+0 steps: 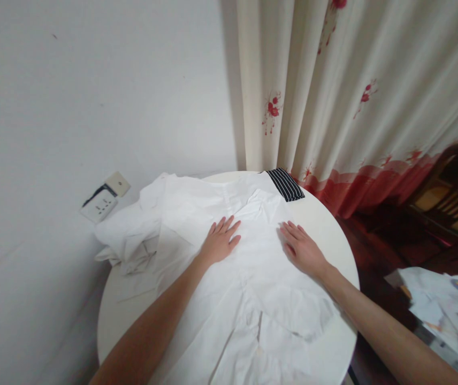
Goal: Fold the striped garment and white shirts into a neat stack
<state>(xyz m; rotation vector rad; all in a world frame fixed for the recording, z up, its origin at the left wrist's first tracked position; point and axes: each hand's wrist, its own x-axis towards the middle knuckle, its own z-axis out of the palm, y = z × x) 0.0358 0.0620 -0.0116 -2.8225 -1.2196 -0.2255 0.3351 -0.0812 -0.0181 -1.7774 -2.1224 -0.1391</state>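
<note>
A large white cloth garment [253, 267] is spread over a round white table [333, 235], with wrinkles toward the near edge and a bunched part on the left. My left hand [220, 243] lies flat on the middle of the garment, its fingers spread. To the right, my right hand [301, 248] rests palm down at the garment's right edge, fingers stretched out and held close together. Neither hand grips anything. Beyond them, a black piece with white stripes [285, 184] lies at the far edge, touching the white fabric; I cannot tell whether they are joined.
A white wall with a socket plate [98, 205] stands close on the left. Behind the table hangs a cream curtain [333, 96] with red flowers. On the right are a wooden chair [453, 198] and a pile of papers or cloth [441, 305].
</note>
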